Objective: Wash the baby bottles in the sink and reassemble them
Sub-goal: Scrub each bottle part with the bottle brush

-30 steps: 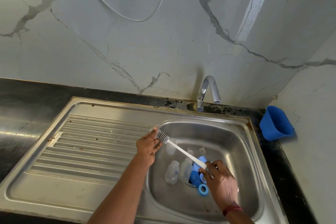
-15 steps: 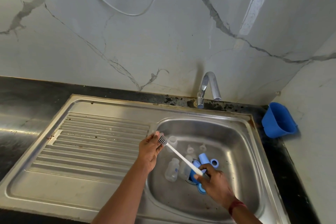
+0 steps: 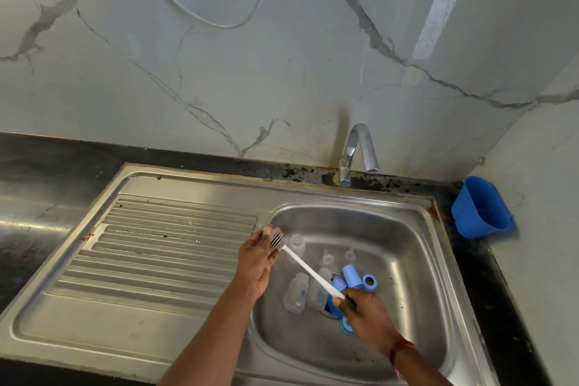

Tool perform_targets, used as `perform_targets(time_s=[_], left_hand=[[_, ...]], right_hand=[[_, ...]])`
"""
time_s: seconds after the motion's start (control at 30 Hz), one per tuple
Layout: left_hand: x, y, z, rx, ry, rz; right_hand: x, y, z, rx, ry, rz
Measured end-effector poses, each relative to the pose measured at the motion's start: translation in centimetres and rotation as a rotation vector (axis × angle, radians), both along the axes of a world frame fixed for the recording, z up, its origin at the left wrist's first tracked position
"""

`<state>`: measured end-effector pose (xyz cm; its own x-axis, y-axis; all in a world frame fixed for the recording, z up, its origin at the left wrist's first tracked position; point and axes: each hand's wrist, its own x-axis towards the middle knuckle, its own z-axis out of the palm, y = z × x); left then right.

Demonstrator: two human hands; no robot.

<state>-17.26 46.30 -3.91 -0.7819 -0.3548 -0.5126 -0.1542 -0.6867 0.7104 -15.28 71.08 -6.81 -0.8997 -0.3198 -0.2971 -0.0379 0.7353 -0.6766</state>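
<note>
Brush (image 3: 308,269) in R hand (image 3: 363,313), bristles (image 3: 278,243) vs L hand (image 3: 255,260).

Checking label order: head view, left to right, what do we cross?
Drainboard → left hand → clear bottle lying in the basin → right hand, gripping the brush handle → blue cup by the wall.

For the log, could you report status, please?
Right hand grips brush; left hand touches bristles. Bottles, blue caps loose in sink. Tap not running.
</note>
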Motion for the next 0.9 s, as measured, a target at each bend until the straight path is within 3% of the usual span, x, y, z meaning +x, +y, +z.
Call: perform_targets(time_s=[0.07,0.17,0.3,0.43,0.57,0.63,0.7,0.83,0.9], left_hand=[[0.2,-0.1,-0.1,0.017,0.010,-0.005],[0.3,-0.4,-0.3,0.030,0.001,0.016],[0.0,-0.2,-0.3,0.024,-0.023,0.077],[-0.2,-0.1,-0.4,0.010,-0.060,0.123],[-0.1,-0.1,-0.4,0.015,-0.045,0.131],[-0.1,-0.2,-0.1,0.031,-0.024,0.115],[-0.1,-0.4,0.1,0.041,-0.003,0.084],[0.1,-0.9,0.6,0.076,0.035,0.033],[0.1,-0.8,0.8,0.099,0.056,0.011]], right_hand=[[-0.3,0.1,-0.1,-0.122,-0.135,-0.018],[-0.6,-0.1,-0.1,-0.145,-0.139,-0.032],[-0.7,-0.1,-0.4,-0.137,0.086,-0.141],[-0.1,0.1,-1.2,0.065,0.409,-0.079],[-0.1,-0.1,-1.1,0.142,0.499,-0.022],[-0.4,-0.1,-1.6,0.156,0.424,0.000],[-0.6,0.0,-1.8,0.094,0.198,0.008],[-0.2,-0.3,-0.5,-0.273,-0.296,-0.094],[-0.2,-0.2,0.4,-0.345,-0.427,-0.120]])
